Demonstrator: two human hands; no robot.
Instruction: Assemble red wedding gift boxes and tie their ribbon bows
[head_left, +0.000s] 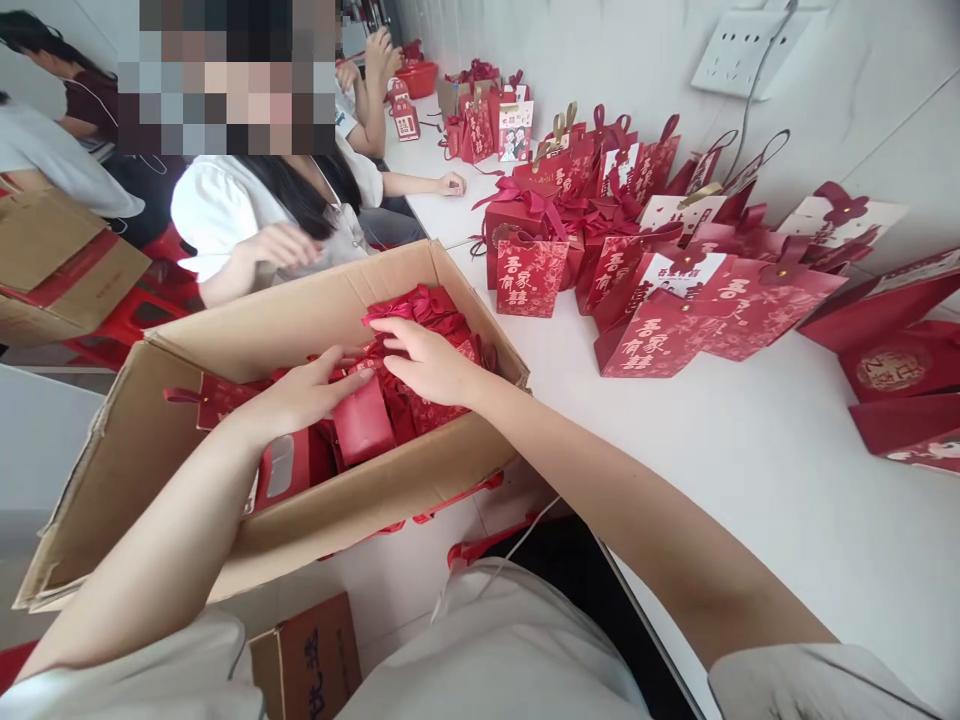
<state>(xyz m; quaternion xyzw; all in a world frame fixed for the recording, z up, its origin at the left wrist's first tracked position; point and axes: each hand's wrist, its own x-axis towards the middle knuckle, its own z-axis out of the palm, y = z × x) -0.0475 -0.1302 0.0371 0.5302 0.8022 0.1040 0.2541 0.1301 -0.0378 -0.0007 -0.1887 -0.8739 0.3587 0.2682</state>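
Note:
Both my hands reach into an open cardboard box (375, 500) filled partway with red gift boxes and ribbons. My left hand (304, 395) rests over a plain red gift box (364, 425), its fingers extended and apart. Beside it, my right hand (427, 365) lies on red ribbon bows (420, 305) and printed gift boxes, fingers loosely stretched out. Neither hand is visibly wrapped around anything. A gift box with an oval window (280, 465) lies near my left wrist, and another with a ribbon loop (214, 400) sits at the left.
Many red gift boxes (532, 275) with white lettering stand on the white table (555, 380) to the right, along the wall. A wall socket (750, 50) has a hanging cable. Across the box sits a person (225, 215); cardboard boxes (67, 260) are stacked at left.

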